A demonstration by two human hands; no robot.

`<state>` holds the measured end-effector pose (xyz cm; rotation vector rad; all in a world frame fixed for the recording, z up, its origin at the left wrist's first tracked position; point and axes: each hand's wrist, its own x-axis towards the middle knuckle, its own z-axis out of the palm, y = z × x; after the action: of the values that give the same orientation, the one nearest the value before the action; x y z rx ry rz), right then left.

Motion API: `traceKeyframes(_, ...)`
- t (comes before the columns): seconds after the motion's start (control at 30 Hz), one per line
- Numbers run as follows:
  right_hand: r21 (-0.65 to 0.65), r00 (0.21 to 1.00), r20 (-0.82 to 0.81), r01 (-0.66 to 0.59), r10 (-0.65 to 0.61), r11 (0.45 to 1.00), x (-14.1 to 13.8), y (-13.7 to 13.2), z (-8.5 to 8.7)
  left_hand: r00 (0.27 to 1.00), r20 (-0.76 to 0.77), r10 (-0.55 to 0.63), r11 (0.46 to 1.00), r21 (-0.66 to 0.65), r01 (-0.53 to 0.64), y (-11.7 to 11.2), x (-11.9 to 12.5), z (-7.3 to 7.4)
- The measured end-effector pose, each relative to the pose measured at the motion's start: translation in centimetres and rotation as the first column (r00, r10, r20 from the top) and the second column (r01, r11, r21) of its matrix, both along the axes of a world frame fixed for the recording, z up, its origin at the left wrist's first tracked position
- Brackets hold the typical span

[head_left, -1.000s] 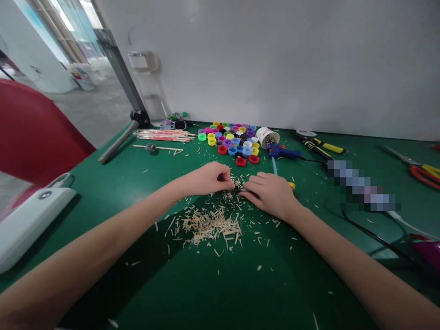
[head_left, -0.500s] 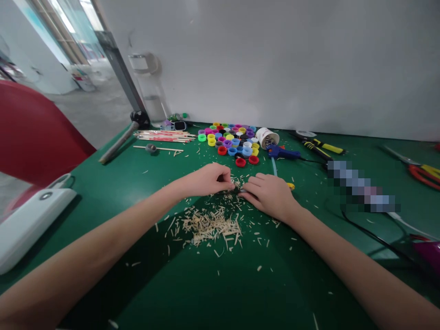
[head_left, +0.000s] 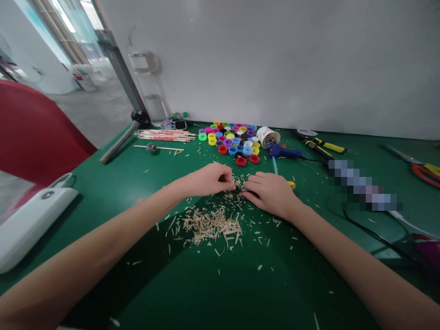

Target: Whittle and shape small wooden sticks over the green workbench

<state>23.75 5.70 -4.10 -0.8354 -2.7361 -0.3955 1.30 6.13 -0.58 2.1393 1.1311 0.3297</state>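
Observation:
My left hand (head_left: 217, 179) is closed in a pinch low over the table, thumb against the fingers. What it pinches is too small or too hidden to name. Just to its right, my right hand (head_left: 266, 192) lies palm down, closed over a slim tool whose grey tip (head_left: 243, 189) shows at the thumb. A yellow piece (head_left: 291, 184) pokes out behind that hand; whether it belongs to the same tool I cannot tell. Small wood shavings surround the fingertips, and a larger heap of wood shavings (head_left: 212, 225) lies nearer me on the green table (head_left: 192, 293).
Beyond my hands are many coloured bottle caps (head_left: 233, 141), a tipped white cup (head_left: 268, 136) and a blue glue gun (head_left: 283, 151). Wrapped sticks (head_left: 165, 135) and a hammer (head_left: 127, 133) lie back left, a white power bank-like box (head_left: 37, 224) left. Pliers (head_left: 319, 144) and scissors (head_left: 412, 160) lie right.
Both hands keep almost the same pose and place. The whole view has shifted very slightly; nothing was visibly picked up or put down.

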Motion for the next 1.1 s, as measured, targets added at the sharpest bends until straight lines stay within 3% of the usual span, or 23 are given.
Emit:
traceKeyframes(0.17, 0.069, 1.0, -0.016, 0.007, -0.005, 0.998, 0.26, -0.22, -0.23, 1.0, -0.019, 0.008, 1.0, 0.01, -0.008, -0.18, -0.02, 0.24)
traceKeyframes(0.5, 0.017, 1.0, 0.0, -0.011, 0.011, 1.0, 0.0, -0.16, 0.18, 0.999, -0.03, -0.013, 1.0, 0.012, 0.013, -0.41, 0.02, 0.42)
traceKeyframes(0.73, 0.088, 1.0, -0.027, 0.015, -0.013, 0.996, 0.27, -0.39, -0.19, 0.999, -0.04, 0.015, 1.0, 0.008, -0.015, -0.35, 0.05, 0.4)
traceKeyframes(1.1, 0.008, 0.999, 0.017, 0.027, -0.027, 1.0, -0.08, -0.21, 0.23, 0.998, -0.008, 0.056, 0.998, -0.006, -0.056, -0.25, 0.03, -0.01)
